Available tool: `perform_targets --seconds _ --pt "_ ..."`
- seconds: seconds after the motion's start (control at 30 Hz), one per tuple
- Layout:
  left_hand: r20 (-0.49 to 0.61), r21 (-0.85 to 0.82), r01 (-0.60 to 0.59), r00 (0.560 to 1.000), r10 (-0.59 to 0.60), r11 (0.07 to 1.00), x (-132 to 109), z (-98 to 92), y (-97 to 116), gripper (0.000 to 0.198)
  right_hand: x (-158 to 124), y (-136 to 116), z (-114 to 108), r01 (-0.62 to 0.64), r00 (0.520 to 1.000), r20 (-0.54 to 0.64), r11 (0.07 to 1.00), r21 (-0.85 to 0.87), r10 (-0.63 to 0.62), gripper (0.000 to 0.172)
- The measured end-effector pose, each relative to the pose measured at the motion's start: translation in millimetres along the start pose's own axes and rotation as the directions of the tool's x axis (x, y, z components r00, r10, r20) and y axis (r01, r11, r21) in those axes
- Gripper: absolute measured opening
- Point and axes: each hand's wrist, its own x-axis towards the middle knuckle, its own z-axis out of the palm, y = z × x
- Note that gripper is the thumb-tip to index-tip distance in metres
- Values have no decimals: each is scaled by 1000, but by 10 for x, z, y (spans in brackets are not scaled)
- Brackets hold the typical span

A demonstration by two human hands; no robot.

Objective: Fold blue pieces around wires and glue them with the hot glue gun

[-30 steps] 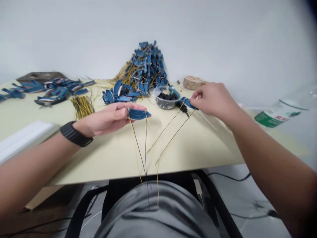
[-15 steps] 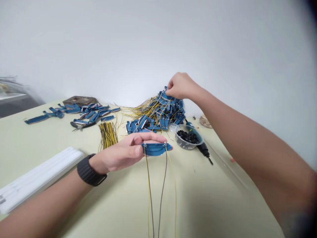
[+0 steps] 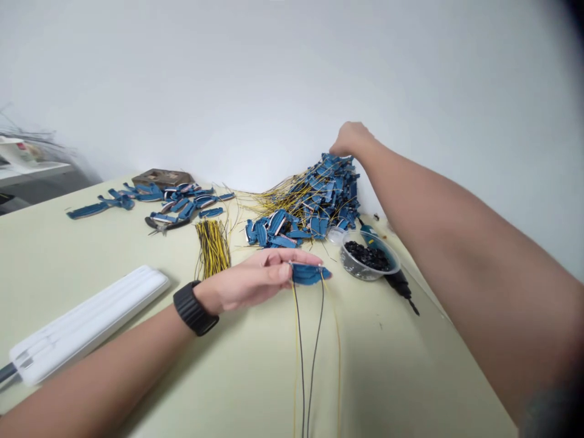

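From my end I see the left hand [image 3: 253, 283] gripping a small blue piece [image 3: 308, 274] near one end, its thumb on the near face and the other fingers behind. The piece sits above the desk [image 3: 255, 371], and black and yellow wires [image 3: 300, 325] hang from both its ends, in front of those fingers. Around the wrist behind them is a black watch [image 3: 196, 308].

The right hand [image 3: 356, 140] is at the top of a heap of blue pieces [image 3: 331, 194], well beyond the left fingers. Its fingertips are hidden from me, so I cannot tell whether they hold anything.

Below the right fingers, at the heap's foot, more blue pieces lie loose. To the right of the left fingers stands a clear tub [image 3: 360, 269] of black bits [image 3: 366, 254], with a dark pen-shaped tool [image 3: 399, 283] beside it.

To the left of the left fingers I have a bundle of yellow and black wires [image 3: 213, 248]. Further left and beyond are pliers [image 3: 170, 225], scattered blue pieces [image 3: 148, 192] and a brown block [image 3: 162, 177]. A long white block [image 3: 91, 322] lies well to the left of those fingers, on my near side.
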Motion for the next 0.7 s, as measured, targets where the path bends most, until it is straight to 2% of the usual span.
perform_targets --seconds 0.03,0.1,0.17,0.2,0.27,0.33,0.47,0.57,0.7 --pt "-14 1 11 1000 -11 1000 7 -46 -13 65 -122 -22 -41 -97 995 30 995 -19 98 42" --pt "-63 10 51 997 -50 999 15 -145 -42 63 -420 -91 -160 -154 988 13 988 13 154 35" --pt "-109 26 74 992 -70 997 18 -230 -69 65 -788 -158 -290 -120 993 -6 989 85 121 35" --pt "-132 32 76 989 -71 997 20 -260 -79 66 -997 -181 -348 -85 996 11 990 115 85 34" --pt "-155 48 71 986 -63 996 28 -290 -91 66 -1452 -200 -448 -48 997 75 966 256 30 20" --pt "-172 63 68 983 -56 996 40 -284 -91 65 -1920 -191 -524 -22 972 222 913 408 -76 6" --pt "-200 113 116 976 -92 987 52 -236 -81 64 -2681 -154 -594 126 921 253 842 524 -296 17" --pt "-228 132 139 968 -107 981 55 -206 -97 62 -3014 -170 -570 185 887 283 841 508 -366 11" --pt "-302 146 164 947 -114 976 65 -142 -150 60 -3241 -239 -522 247 858 278 823 512 -431 15"
